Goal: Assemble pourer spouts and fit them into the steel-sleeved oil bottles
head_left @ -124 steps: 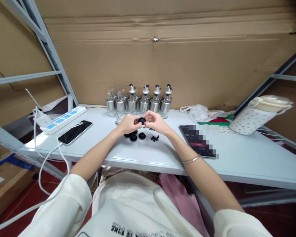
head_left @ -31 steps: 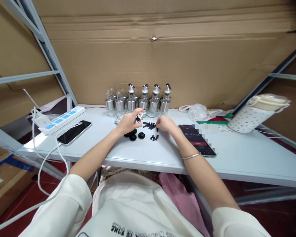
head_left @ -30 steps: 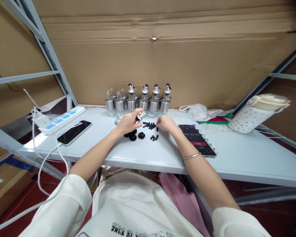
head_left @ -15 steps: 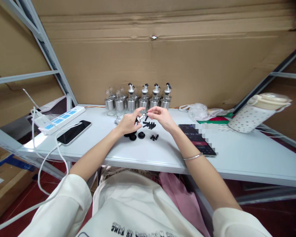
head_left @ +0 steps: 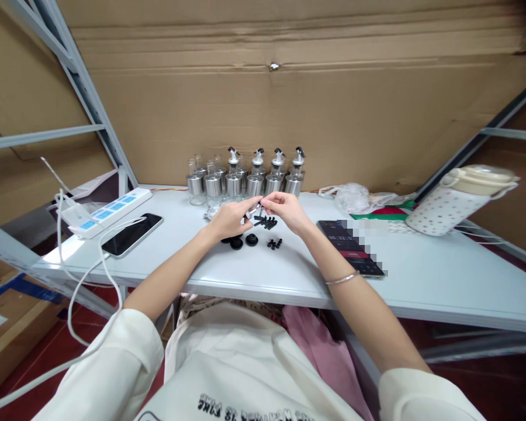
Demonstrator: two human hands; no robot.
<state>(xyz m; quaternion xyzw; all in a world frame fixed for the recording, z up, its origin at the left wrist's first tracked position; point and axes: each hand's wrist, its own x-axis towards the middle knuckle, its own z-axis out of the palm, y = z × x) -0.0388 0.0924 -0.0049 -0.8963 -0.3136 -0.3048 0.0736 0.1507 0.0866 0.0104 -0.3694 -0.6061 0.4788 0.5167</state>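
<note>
My left hand point(head_left: 230, 220) is closed around a silver pour spout point(head_left: 249, 214), mostly hidden by the fingers. Thumb and fingertips of my right hand point(head_left: 286, 210) are pinched at the spout's tip; a small dark piece seems to be between them, too small to make out fully. Just below the hands lie several black flip levers point(head_left: 268, 222) and a cluster of small black plugs point(head_left: 274, 244). Round black stoppers point(head_left: 251, 240) sit under my left hand, some partly covered. Behind its fingers, more clear or silvery parts point(head_left: 212, 210) are half hidden.
Glass bottles with steel sleeves point(head_left: 234, 186) stand in rows at the back, several topped with pour spouts. A power strip point(head_left: 109, 213) and phone point(head_left: 132, 235) lie left. A phone showing a timer point(head_left: 350, 248), plastic bag point(head_left: 353, 197) and dotted flask point(head_left: 447, 204) are right.
My left fingers have closed further over the spout, and its tip now meets my right fingertips. The right hand has barely moved. Parts on the table lie as before.
</note>
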